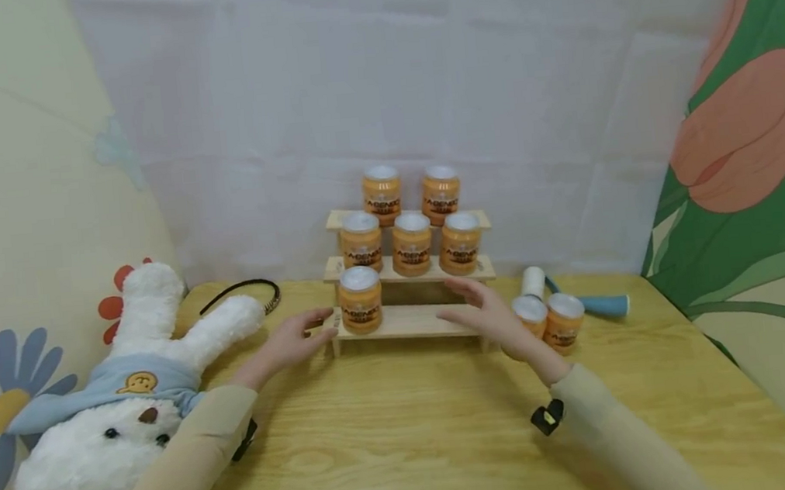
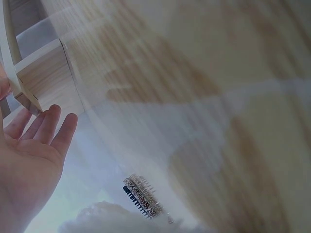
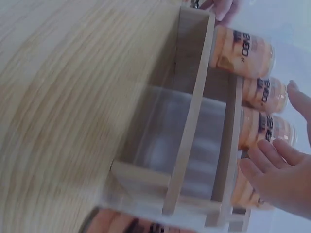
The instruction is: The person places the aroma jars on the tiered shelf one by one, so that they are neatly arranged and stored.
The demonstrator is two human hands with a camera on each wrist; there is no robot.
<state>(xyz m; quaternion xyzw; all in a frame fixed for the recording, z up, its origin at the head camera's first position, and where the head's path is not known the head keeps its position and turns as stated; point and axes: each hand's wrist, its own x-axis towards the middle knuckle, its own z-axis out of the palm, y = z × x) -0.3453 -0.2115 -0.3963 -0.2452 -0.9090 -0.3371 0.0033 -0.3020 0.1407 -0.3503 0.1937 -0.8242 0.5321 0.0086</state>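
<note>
A three-tier wooden stand (image 1: 413, 321) carries orange jars with white lids. Two stand on the top tier and three on the middle one. A single jar (image 1: 361, 302) is at the left end of the bottom tier. My left hand (image 1: 294, 341), fingers loosely extended, has its fingertips right at the bottom tier's left end; the left wrist view shows them by the board's corner (image 2: 30, 102). Over the right part of the bottom tier is my right hand (image 1: 488, 316), fingers spread and holding nothing. It partly hides two more jars (image 1: 564, 325) on the table.
Left on the wooden table (image 1: 395, 431) lies a white plush toy (image 1: 101, 442) in a blue shirt, with a dark headband (image 1: 274, 294) behind it. A blue-handled object with a white head (image 1: 604, 306) lies behind the right-hand jars. A white cloth (image 1: 420, 79) hangs behind.
</note>
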